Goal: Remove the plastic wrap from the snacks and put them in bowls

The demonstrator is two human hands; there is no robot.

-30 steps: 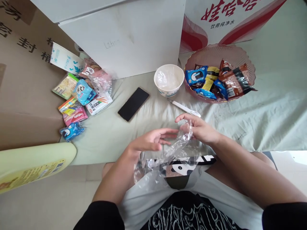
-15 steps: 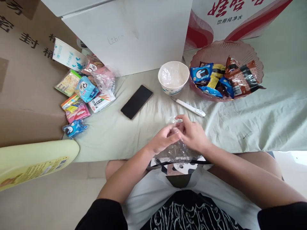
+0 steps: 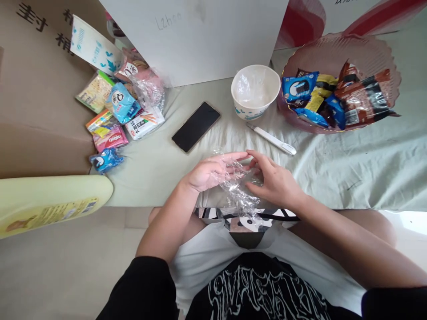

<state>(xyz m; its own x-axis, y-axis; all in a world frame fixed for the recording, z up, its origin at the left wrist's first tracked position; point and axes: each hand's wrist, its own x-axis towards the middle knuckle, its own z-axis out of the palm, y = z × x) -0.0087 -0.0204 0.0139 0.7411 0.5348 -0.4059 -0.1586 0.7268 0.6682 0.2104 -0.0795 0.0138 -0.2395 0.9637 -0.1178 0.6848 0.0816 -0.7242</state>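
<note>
Okay, so reading the clock from the hands: biggest is the pale-green covered table (image 3: 336,178), with a plain white box (image 3: 207,40) on it at 11 o'clock. A pink scalloped bowl (image 3: 320,53) sits at 2, with wrapped snacks (image 3: 298,89) inside, and a heap of packets (image 3: 122,102) lies at 10. The left hand (image 3: 210,173) has its fingers stretched out; the right hand (image 3: 280,184) has thumb and index well apart, fingertips close to the left's. Crumpled clear film (image 3: 238,195) lies across the left fingers and hangs toward 6 o'clock, so see-through I honestly can't tell if the left's pinching it. Smaller stuff: paper bowl (image 3: 247,111) at 12, black phone (image 3: 196,126) between 10 and 11, slim white cutter (image 3: 271,138) around 1.
</note>
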